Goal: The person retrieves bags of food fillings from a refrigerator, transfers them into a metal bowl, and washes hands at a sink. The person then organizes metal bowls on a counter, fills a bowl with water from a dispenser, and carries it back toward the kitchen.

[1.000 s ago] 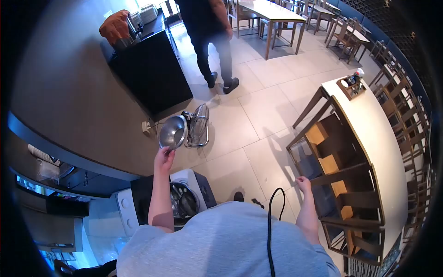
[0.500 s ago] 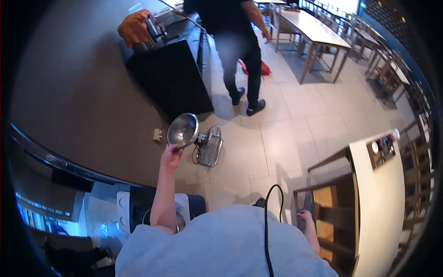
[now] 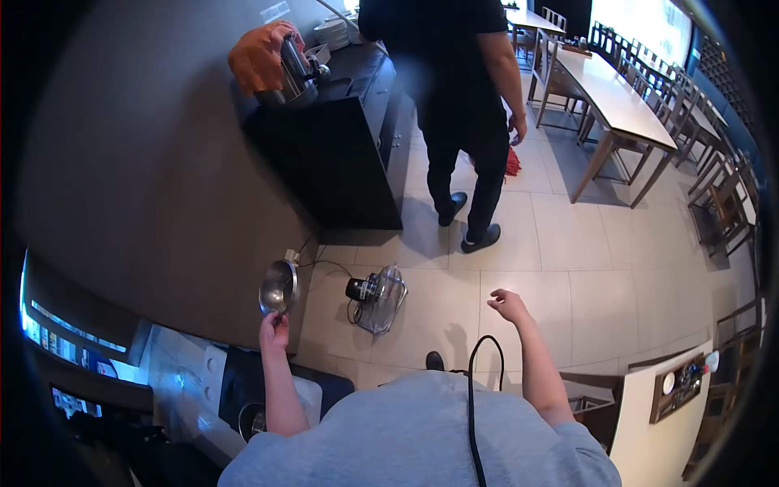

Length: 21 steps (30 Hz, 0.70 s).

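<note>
A shiny metal bowl (image 3: 278,286) is held up by its lower rim in my left hand (image 3: 275,331), its hollow side showing. My right hand (image 3: 509,304) is raised over the tiled floor, fingers apart and slightly curled, holding nothing. Right of the bowl, a small metal fan (image 3: 381,299) stands on the floor with its cable running to a white socket box (image 3: 291,256) at the wall.
Ahead, a person in dark clothes (image 3: 454,89) stands beside a black counter (image 3: 324,162) bearing an orange cloth (image 3: 264,61) and stacked plates. Tables (image 3: 621,105) and chairs stand at the right. A table with a condiment tray (image 3: 680,386) is at the lower right.
The view has turned and moved forward. The bowl, still in my left hand, is lower and further left. My right hand has risen away from the chairs. The person ahead appears larger.
</note>
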Tool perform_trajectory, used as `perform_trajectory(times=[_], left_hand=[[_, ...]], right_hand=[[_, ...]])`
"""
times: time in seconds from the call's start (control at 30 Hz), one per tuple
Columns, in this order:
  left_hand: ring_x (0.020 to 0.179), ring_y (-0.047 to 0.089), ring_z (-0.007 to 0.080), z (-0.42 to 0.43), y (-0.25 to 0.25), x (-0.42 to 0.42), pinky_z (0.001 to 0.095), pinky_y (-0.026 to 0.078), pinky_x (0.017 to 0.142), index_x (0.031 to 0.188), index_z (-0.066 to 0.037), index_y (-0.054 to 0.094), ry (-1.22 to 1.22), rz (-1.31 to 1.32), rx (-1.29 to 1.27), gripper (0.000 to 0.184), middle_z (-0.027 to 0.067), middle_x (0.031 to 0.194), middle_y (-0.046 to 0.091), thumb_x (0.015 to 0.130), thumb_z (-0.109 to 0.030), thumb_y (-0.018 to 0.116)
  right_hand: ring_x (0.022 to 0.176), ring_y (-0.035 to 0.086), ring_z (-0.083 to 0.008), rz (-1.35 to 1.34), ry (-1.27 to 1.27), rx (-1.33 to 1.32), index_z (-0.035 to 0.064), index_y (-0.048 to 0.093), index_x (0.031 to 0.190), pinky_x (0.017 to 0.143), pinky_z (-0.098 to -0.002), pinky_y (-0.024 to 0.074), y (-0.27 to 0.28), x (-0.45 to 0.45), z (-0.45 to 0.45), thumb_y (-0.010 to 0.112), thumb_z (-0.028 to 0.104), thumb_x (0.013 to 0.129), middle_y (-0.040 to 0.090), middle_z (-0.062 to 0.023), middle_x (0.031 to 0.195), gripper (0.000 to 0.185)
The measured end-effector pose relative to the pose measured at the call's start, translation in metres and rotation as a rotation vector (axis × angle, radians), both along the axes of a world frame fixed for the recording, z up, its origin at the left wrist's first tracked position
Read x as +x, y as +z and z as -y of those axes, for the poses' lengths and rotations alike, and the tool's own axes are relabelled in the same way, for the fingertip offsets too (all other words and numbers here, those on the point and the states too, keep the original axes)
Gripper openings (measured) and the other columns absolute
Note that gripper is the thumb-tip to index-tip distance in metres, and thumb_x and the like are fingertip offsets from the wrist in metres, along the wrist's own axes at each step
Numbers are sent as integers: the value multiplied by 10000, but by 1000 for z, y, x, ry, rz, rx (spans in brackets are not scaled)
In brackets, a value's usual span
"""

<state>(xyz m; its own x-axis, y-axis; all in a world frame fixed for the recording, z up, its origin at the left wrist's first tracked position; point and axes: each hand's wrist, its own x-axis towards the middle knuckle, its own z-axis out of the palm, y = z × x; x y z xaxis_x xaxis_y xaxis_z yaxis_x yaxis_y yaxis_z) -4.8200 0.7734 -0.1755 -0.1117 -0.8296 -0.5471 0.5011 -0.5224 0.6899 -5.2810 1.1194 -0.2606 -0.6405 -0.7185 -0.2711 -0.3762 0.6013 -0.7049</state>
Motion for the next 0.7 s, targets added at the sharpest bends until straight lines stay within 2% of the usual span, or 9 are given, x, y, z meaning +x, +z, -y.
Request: perform_trajectory(times=[0.13,0.2,0.33,0.47,0.57,0.7], left_hand=[[631,557,199,33,17,-87,234,507,520,837,-28,489,-49,-35,-30,119,102,784,552,725,12,492],[619,553,191,45,30,-120,231,504,510,830,-45,492,-115,-25,-40,132,93,759,546,718,25,499],[612,559,190,67,51,-170,224,504,492,792,-18,481,-33,52,-119,87,96,730,539,718,15,511],[613,570,203,63,80,-190,221,514,515,766,21,504,7,106,-90,53,131,725,553,713,13,511],[619,572,208,63,96,-200,217,519,525,743,38,512,78,139,-70,41,139,726,559,712,12,508],[616,571,206,64,110,-206,216,520,523,738,44,508,186,160,-78,41,131,725,558,709,15,506]], right_hand=[[738,582,-221,-15,81,-45,46,569,960,675,-312,463,30,-50,39,612,262,712,597,-132,853,333],[724,580,-200,78,3,-164,34,564,959,659,-298,463,38,-79,46,611,236,718,599,-123,846,319],[743,582,-226,90,-29,-185,37,567,948,678,-305,455,14,-153,59,620,244,701,599,-128,825,327],[732,581,-230,145,19,-168,33,573,935,676,-309,453,-6,-217,90,625,252,691,598,-132,813,332],[747,579,-232,202,62,-204,33,576,926,677,-307,450,0,-248,133,628,264,684,597,-136,812,338],[798,569,-259,198,245,-260,32,574,933,706,-325,446,15,-260,200,610,280,684,591,-150,853,353]])
